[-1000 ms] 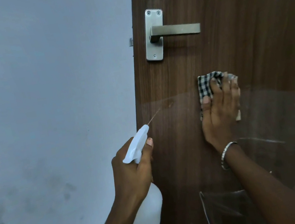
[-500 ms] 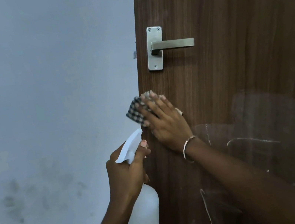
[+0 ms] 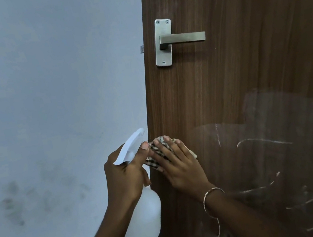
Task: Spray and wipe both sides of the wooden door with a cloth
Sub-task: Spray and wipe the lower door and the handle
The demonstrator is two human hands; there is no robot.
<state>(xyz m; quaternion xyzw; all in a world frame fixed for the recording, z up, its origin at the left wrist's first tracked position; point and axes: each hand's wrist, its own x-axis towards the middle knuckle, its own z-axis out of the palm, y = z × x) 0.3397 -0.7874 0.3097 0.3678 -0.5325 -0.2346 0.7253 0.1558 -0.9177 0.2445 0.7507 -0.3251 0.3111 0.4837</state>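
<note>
You are pressing the checked cloth (image 3: pixel 157 155) flat on the wooden door (image 3: pixel 237 75) at its left edge, below the brushed-metal lever handle (image 3: pixel 181 38). Your right hand (image 3: pixel 180 168) is lying on it, fingers straight. Your left hand (image 3: pixel 124 177) is gripping the translucent plastic spray bottle (image 3: pixel 146 223) beside that edge. This smooth, grained face seems half done, with chalky streaks (image 3: pixel 263 142) showing lower right. The other side is likely waiting.

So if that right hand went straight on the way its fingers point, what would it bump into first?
Likely the spray bottle gripped by the left hand, just off the door edge, though depth is unclear.
</note>
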